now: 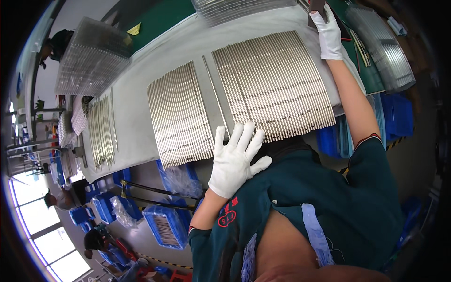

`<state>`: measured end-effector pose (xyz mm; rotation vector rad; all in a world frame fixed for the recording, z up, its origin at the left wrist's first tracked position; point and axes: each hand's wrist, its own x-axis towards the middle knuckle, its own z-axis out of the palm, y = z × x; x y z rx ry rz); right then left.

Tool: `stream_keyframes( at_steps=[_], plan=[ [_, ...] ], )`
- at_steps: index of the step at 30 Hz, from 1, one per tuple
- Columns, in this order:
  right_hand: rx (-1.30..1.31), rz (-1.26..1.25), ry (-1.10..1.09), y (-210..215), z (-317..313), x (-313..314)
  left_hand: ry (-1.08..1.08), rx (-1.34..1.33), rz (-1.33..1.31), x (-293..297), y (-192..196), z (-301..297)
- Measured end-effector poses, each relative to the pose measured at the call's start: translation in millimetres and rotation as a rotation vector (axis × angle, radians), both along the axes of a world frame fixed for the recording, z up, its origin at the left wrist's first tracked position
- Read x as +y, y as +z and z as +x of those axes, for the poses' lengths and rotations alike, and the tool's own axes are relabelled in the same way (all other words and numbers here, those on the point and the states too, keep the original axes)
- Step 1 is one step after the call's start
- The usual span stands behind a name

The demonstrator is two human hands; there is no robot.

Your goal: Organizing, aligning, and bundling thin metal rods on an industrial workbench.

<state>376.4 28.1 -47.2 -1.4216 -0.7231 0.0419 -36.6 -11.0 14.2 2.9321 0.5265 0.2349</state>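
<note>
Thin silvery metal rods lie side by side in two wide groups, a left group (181, 113) and a right group (275, 84). A single rod (214, 94) lies apart in the gap between them. My left hand (236, 162), in a white glove, is open with its fingers spread. Its fingertips are at the near end of the single rod and the near left corner of the right group. At the far right, my right hand (329, 37), gloved with some bare fingertips, is closed on a dark brown flat block (316, 8), partly cut off by the picture's edge.
White cloth (134, 113) covers the table. More rods (101, 131) lie at its left end. Clear ridged plastic trays (91, 58) are stacked far left, others (380, 47) at right. Blue crates (164, 225) stand on the floor below. Other people (101, 242) are at lower left.
</note>
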Motion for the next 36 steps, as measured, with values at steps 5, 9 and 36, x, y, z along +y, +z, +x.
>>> stream_keyframes(
  at_steps=[5, 9, 36],
  plan=[
    [0.002, 0.06, 0.052, -9, 11, 0, 0.147, 0.062, 0.043, -1, 1, -25],
    [0.052, 0.121, 0.117, -11, 13, 2, 0.222, 0.097, 0.124, 3, -3, -45],
    [0.197, 0.195, 0.232, 18, -17, 0, 0.128, 0.105, 0.115, 6, 10, -19]
  ],
)
